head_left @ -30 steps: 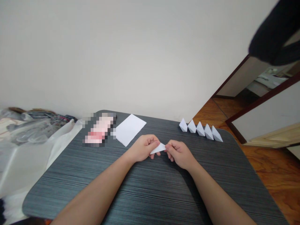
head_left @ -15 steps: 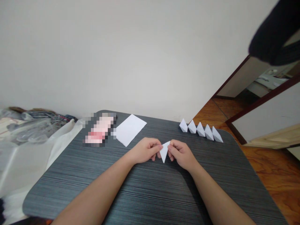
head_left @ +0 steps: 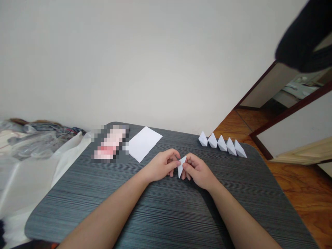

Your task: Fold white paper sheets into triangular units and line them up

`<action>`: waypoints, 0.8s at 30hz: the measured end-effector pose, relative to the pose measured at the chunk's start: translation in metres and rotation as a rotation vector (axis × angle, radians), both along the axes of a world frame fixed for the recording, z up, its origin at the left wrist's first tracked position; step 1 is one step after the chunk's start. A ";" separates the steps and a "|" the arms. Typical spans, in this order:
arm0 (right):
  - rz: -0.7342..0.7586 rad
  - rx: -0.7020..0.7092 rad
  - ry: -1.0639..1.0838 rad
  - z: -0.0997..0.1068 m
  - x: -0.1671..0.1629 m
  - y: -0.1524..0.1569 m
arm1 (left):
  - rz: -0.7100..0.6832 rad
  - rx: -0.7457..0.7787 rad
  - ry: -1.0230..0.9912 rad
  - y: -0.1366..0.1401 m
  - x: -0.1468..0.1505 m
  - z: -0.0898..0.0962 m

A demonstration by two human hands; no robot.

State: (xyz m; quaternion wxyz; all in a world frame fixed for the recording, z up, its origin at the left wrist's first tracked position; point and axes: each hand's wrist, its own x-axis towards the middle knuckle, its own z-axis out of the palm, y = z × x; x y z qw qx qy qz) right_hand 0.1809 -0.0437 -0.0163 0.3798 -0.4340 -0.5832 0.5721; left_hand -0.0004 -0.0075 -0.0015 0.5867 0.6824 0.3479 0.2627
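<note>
- Folded paper in hand, over the table, about midway between side edges.
- Right hand pinches it; left hand has its thumb on the paper's left edge — can't tell if it grips.
- Five folded pieces look done, lined up by far right corner.
- White sheet near far edge looks unworked.
- Paper's back hidden; far-left-corner item pixelated.

A pixelated pink item is laid on a dark tabletop flanked by heaped plastic, left, and wooden floor, right.
</note>
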 end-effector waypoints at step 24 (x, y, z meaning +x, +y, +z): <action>-0.028 0.028 -0.040 0.001 0.000 0.000 | -0.092 -0.043 -0.031 -0.001 -0.001 0.004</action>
